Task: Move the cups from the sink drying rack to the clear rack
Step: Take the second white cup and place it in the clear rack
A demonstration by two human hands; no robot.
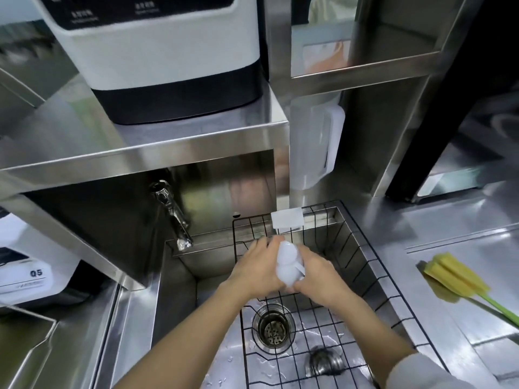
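Note:
A translucent white plastic cup (288,262) with a small handle is held between both hands above the black wire drying rack (362,265) that hangs in the steel sink. My left hand (257,269) wraps its left side, fingers reaching over the far end. My right hand (316,275) grips its right side by the handle. The cup is tilted, its closed end pointing away from me. The part of the rack under the hands is hidden. No clear rack can be made out.
A faucet (175,217) juts over the sink's left rear. A drain strainer (272,328) and a metal plug (324,362) lie below. A yellow sponge brush (457,280) rests on the right counter. A clear pitcher (317,141) stands behind, beside a white machine (157,51).

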